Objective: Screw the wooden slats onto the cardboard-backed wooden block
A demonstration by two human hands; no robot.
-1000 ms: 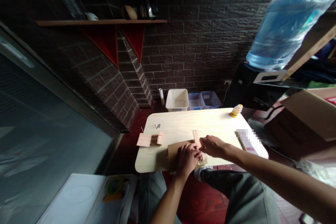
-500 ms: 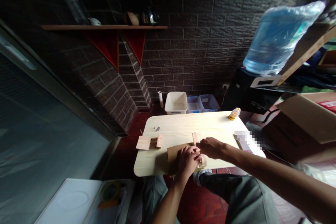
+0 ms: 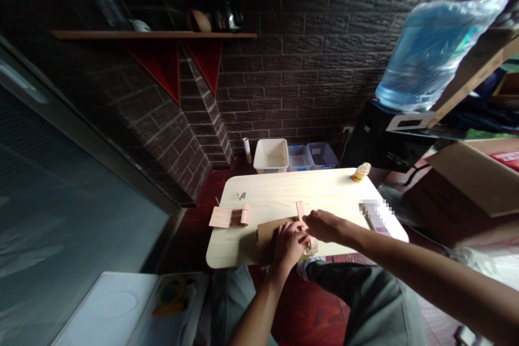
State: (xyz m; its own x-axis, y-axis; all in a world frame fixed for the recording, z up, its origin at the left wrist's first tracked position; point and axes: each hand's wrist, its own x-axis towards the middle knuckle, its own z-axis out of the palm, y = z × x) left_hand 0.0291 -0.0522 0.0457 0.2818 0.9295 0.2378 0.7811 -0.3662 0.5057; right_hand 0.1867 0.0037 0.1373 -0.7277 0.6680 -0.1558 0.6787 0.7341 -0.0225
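Note:
My left hand lies over a brown, box-like block at the table's near edge. Its curled fingers press on a small pale wooden piece at the block's right end. Close against those fingertips, my right hand is closed in a fist; what it grips is hidden. A flat wooden strip sticks out just beyond the right hand. To the left lies a wooden assembly with a flat panel and a slotted end, apart from both hands.
Several small dark screws or nails lie on the pale table. A yellow-capped clear bottle stands at its far right corner. Bins sit on the floor behind. A water dispenser and cardboard box stand at right.
The whole view has shifted slightly with my head. Both hands keep nearly the same place and grip; the things on the table have not visibly moved.

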